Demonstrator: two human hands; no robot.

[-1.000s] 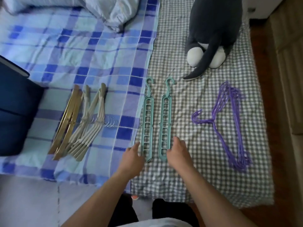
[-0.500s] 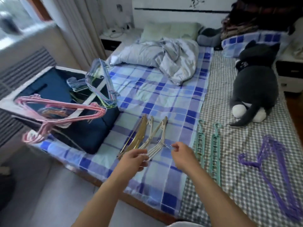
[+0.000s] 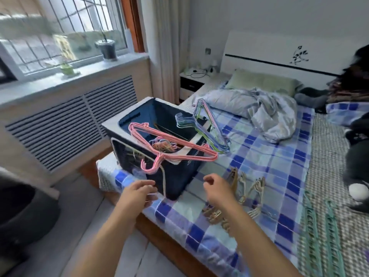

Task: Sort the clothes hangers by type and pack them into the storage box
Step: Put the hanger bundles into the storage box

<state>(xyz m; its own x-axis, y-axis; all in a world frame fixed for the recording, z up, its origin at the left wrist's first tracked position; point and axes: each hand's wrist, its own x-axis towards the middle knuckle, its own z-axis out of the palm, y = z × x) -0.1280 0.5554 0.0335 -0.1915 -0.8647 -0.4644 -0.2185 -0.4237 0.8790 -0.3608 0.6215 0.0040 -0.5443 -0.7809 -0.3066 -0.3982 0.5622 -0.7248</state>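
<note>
Head view: both hands hover just in front of the dark storage box (image 3: 175, 176) on the bed corner. Left hand (image 3: 137, 193) and right hand (image 3: 216, 189) show loosely curled fingers; motion blur hides any grip. Pink hangers (image 3: 169, 145) lie across the box rim, beige hangers (image 3: 245, 188) beside the right hand.

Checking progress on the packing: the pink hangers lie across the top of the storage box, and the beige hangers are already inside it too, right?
Not quite. The head view shows the pink hangers across the storage box, but the beige hangers lie on the bedspread beside it.
</note>
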